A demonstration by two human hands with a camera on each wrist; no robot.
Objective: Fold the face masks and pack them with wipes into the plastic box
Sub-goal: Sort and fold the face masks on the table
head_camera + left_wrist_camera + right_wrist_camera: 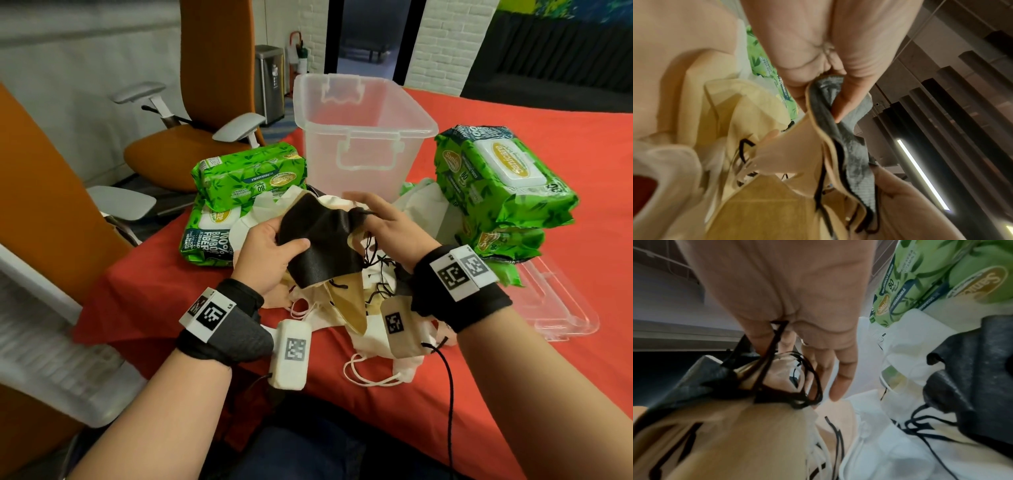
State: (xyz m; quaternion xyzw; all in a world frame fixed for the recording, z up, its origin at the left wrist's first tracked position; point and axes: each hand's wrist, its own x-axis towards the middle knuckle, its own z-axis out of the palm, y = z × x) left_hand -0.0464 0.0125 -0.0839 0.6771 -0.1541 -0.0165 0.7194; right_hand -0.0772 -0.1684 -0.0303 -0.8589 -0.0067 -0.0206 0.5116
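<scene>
Both forearms were bare, and each wrist wore a black fabric band; the left band [222, 337] had a grey ribbed patch on it. A white block printed with black-and-white square code markers sat on top of each band, the right one [459, 272] showing two such faces. Under each wrist hung a pale cream camera housing [290, 354] with its own code marker, and a thin black cable [449, 394] trailed from the right one.

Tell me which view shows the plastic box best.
Head view: the whole clear plastic box stands open and upright on the red tablecloth, apparently empty. Left wrist view doesn't show it; right wrist view doesn't clearly show it.
</scene>
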